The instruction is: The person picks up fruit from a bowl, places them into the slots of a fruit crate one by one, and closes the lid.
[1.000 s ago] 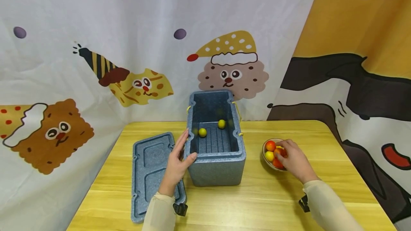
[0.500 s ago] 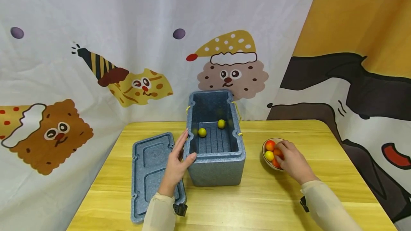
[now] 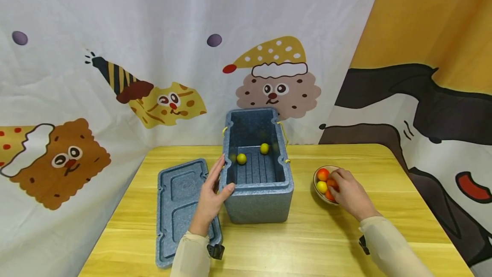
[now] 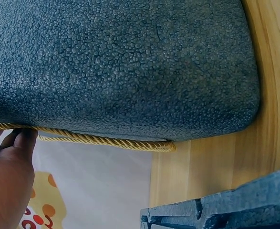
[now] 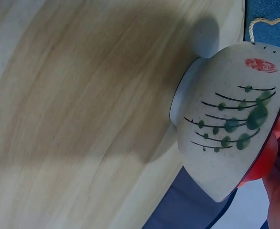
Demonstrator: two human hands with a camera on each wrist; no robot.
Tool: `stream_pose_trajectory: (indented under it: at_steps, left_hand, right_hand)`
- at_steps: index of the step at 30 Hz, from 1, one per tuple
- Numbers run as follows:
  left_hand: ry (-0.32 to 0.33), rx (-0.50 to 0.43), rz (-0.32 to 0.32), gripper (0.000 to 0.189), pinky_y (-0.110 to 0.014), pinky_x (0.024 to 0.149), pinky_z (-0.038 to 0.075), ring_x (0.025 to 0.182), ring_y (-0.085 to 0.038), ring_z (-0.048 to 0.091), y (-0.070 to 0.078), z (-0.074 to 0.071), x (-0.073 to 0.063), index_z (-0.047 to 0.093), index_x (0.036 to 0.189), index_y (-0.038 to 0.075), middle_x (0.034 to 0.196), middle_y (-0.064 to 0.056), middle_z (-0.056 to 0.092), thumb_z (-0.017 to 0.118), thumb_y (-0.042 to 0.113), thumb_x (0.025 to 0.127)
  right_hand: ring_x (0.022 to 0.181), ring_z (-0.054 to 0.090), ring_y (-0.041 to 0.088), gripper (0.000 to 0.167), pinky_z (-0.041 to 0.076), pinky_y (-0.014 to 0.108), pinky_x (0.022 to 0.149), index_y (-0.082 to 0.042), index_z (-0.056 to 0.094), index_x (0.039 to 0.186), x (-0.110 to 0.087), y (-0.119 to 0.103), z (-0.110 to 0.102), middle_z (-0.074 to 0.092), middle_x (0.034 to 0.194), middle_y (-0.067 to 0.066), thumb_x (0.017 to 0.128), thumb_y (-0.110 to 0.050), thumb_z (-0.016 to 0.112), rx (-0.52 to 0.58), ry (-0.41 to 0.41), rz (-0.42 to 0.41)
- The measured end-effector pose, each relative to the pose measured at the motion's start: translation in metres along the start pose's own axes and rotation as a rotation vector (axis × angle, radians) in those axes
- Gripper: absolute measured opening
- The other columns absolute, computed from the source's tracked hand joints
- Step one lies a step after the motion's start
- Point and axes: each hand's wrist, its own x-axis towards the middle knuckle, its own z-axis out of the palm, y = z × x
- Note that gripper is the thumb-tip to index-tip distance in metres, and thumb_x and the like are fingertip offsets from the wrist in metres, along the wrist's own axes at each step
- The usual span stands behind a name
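A deep blue-grey foam box [image 3: 259, 206] with yellow rope handles stands uncovered at mid-table. Two small yellow balls [image 3: 241, 158] lie on its floor. My left hand [image 3: 210, 195] rests on its near left corner, fingers fairly straight along the side and thumb at the front rim. In the left wrist view, fingertips touch the rope [image 4: 101, 139]. To the right, a cream bowl [image 5: 221, 129] with painted green sprigs holds a yellow ball [image 3: 322, 187] and several red-orange ones. My right hand [image 3: 352, 195] reaches in from the right, thumb and fingers pinching a red-orange ball [image 3: 332, 183].
The box's blue-grey lid [image 3: 180, 221] lies on the wooden table [image 3: 307, 247] to the left, partly beneath my left forearm. A curtain [image 3: 173, 20] with cartoon prints hangs directly behind the table's far edge.
My right hand has shifted slightly left in the bowl, and its thumb and fingers have come together around a red-orange ball. My left hand and the box hold still.
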Motion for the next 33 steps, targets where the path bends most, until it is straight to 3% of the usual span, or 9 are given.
stream_pose_trajectory:
  at_steps: [5,8,22,33]
  left_hand:
    - [-0.003,0.005,-0.003,0.066,-0.032,0.112,0.022,0.144,-0.035,0.021,0.022,0.002,0.003,0.03,0.15,-0.007,0.156,-0.024,0.024,0.063,-0.001,0.094]
    - [-0.001,0.012,-0.011,0.066,-0.033,0.112,0.022,0.144,-0.034,0.021,0.025,0.002,0.003,0.03,0.151,-0.007,0.157,-0.023,0.024,0.062,-0.003,0.093]
    - [-0.001,0.006,-0.025,0.067,-0.04,0.113,0.02,0.144,-0.033,0.02,0.025,0.002,0.002,0.029,0.151,-0.006,0.157,-0.022,0.023,0.062,-0.004,0.093]
    - [0.002,0.016,-0.027,0.066,-0.054,0.111,0.02,0.144,-0.036,0.021,0.024,0.002,0.002,0.03,0.15,-0.007,0.156,-0.024,0.024,0.063,0.0,0.093]
  right_hand:
    - [0.095,0.054,0.035,0.024,0.05,0.052,0.078,0.0,0.065,0.099,0.001,0.0,0.0,0.057,0.104,0.012,0.078,0.001,0.078,0.001,0.016,-0.013]
    - [0.095,0.054,0.034,0.024,0.05,0.052,0.079,0.0,0.065,0.099,0.001,0.0,0.0,0.057,0.104,0.012,0.078,0.001,0.079,0.002,0.017,-0.01]
    - [0.101,0.053,0.037,0.026,0.048,0.055,0.084,0.001,0.065,0.104,0.0,0.002,0.0,0.056,0.108,0.014,0.081,-0.002,0.077,0.018,-0.032,0.043]
    - [0.102,0.053,0.036,0.024,0.047,0.055,0.086,0.001,0.065,0.104,0.001,0.001,-0.001,0.057,0.109,0.013,0.082,-0.002,0.076,0.031,-0.042,0.062]
